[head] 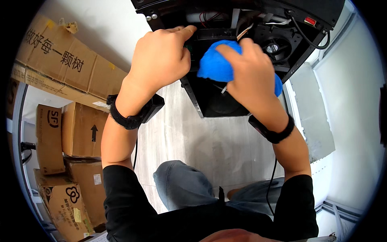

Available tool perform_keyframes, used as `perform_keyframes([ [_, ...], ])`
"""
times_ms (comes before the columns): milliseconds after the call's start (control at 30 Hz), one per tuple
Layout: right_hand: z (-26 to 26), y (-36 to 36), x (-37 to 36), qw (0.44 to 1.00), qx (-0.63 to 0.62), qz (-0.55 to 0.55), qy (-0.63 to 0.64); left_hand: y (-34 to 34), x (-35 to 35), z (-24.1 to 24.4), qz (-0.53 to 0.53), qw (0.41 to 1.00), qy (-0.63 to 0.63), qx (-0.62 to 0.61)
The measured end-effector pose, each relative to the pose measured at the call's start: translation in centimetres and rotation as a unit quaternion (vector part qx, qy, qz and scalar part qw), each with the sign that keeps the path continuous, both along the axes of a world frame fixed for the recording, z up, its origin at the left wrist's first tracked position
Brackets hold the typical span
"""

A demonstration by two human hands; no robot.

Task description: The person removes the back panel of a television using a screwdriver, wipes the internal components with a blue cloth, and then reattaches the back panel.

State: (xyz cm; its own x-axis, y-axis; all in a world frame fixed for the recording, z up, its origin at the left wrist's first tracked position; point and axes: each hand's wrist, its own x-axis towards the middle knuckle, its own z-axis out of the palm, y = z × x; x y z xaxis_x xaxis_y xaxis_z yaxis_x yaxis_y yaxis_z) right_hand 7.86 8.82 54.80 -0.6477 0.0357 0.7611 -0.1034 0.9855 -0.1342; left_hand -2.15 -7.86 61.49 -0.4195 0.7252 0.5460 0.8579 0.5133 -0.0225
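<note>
A black open-backed machine cabinet (193, 99) stands before me, its inside exposed. My right hand (254, 68), slightly blurred, grips a crumpled blue cloth (217, 62) inside the opening. Part of the cloth shows on the far side of the hand. At the cabinet's left side, my left hand (161, 56) is curled, with its fingertips at a black inner bar (214, 34). Whether it grips anything there is hidden. A black cooling fan (273, 48) sits right of the cloth. Beside it runs a loose black cable (305, 37).
Red wires (204, 20) and a red switch (310, 21) show near the cabinet's upper edge. Cardboard boxes (81, 130) are stacked at left, below a long carton (60, 57). Strapped devices (152, 107) with trailing cables sit on both wrists. A pale wood-look floor (169, 130) lies below.
</note>
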Motion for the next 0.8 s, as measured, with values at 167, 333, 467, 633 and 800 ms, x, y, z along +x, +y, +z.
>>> perform_keyframes([
  [167,0.2,0.4,-0.2,0.999,-0.032,-0.016,0.032,0.2,0.0,-0.1,-0.001,1.000,-0.003,0.010],
  [333,0.2,0.2,-0.4,0.996,-0.084,-0.001,0.004,0.0,-0.6,-0.6,-0.003,0.999,0.029,0.021],
  [467,0.8,1.0,0.9,0.995,-0.082,-0.021,-0.059,0.0,-0.3,-0.5,-0.005,0.999,0.023,0.027],
  [633,0.7,0.2,0.5,0.987,-0.144,-0.001,-0.077,0.2,-0.3,-0.4,0.002,0.999,0.021,0.026],
  [800,0.3,-0.6,0.1,0.986,-0.152,0.012,-0.068,0.3,-0.6,-0.6,0.010,0.999,0.047,0.025],
])
